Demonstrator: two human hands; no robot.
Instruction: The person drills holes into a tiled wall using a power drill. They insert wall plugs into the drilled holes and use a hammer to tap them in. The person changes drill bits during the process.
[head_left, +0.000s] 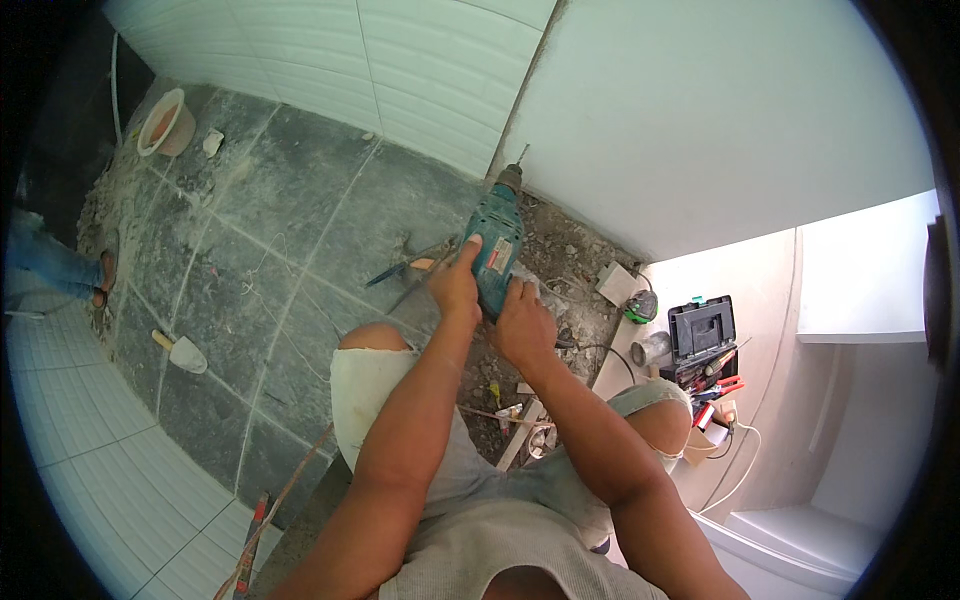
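Note:
A teal power drill (492, 247) lies between my two hands in the middle of the view. Its chuck and thin drill bit (523, 155) point up and right, towards the joint where the tiled wall meets the plain pale wall. My left hand (456, 281) grips the drill's left side, thumb along its housing. The rear of the drill is held by my right hand (527, 321), whose fingers curl over it; the trigger is hidden. Beside my left hand, a dark tool with an orange part (421, 264) rests on the floor. Below the drill are rubble and soil (559, 229).
An open black toolbox (702, 330) with hand tools stands at right, near a green-and-black tape measure (641, 307) and a white cable (757, 450). On the dark floor tiles are a trowel (187, 355) and a bucket (180, 131). Another person's legs (56, 262) show at far left.

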